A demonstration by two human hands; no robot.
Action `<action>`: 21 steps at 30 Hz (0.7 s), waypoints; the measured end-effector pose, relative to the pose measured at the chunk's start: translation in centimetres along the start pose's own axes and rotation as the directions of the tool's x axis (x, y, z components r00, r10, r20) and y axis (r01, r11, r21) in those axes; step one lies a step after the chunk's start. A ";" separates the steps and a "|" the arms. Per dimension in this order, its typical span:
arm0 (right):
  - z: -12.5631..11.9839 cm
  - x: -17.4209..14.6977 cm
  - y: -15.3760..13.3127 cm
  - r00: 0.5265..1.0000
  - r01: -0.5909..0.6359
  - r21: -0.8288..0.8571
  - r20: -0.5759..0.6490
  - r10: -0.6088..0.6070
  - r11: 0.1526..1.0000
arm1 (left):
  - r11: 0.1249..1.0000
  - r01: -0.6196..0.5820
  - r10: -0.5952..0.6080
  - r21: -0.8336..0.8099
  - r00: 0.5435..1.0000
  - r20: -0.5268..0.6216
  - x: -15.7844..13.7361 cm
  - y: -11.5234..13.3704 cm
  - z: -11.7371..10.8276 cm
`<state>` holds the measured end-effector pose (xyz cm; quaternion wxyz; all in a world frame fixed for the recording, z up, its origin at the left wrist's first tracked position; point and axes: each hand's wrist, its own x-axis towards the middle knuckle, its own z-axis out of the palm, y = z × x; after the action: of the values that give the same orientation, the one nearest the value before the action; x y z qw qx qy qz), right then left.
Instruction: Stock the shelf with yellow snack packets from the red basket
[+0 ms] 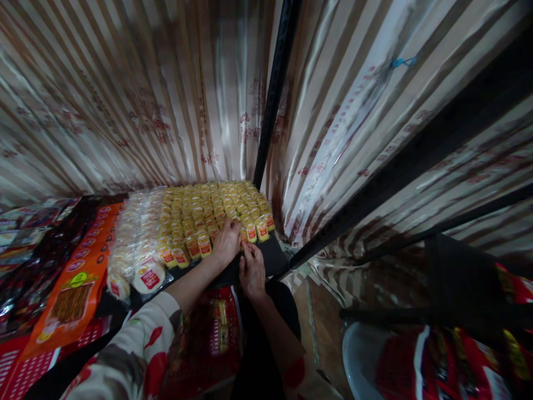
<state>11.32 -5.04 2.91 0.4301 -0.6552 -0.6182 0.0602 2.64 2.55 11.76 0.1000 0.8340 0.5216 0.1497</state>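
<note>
Rows of small yellow snack packets [204, 245] with red-and-white labels stand packed together on a black shelf [275, 256]. At the front edge of these rows, my left hand [227, 242] is closed, its curled fingers at a yellow packet that they mostly cover. Just right of it and lower, my right hand [252, 271] has its fingertips drawn together at the same spot, touching the packets. Left of the yellow rows lie clear-wrapped round white snacks [149, 276] with red labels.
A long orange snack bag [73, 294] and dark packages [31, 278] lie farther left. Below my arms is a red basket [237, 316] with a few yellow packets. Black shelf posts [275, 94] and striped curtains [200, 83] enclose the shelf. A white tub [353, 355] stands lower right.
</note>
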 end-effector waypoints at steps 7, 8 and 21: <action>0.6 -0.2 0.4 0.999 0.047 -0.076 -0.012 -0.048 0.996 | 0.998 -0.051 0.049 -0.020 0.995 -0.086 -3.0 0.1 1.1; 0.6 -0.2 0.4 0.999 0.046 -0.083 -0.013 -0.047 0.995 | 0.997 -0.062 0.060 -0.035 0.997 -0.053 -3.5 0.1 1.5; 0.2 0.5 -0.2 0.993 -0.073 -0.112 0.082 0.082 0.991 | 0.973 0.075 -0.074 -0.217 0.997 0.016 -4.3 0.3 3.4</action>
<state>11.17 -4.52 3.20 0.3639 -0.6980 -0.6126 0.0715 2.34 -1.53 8.06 0.1982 0.7985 0.5325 0.1989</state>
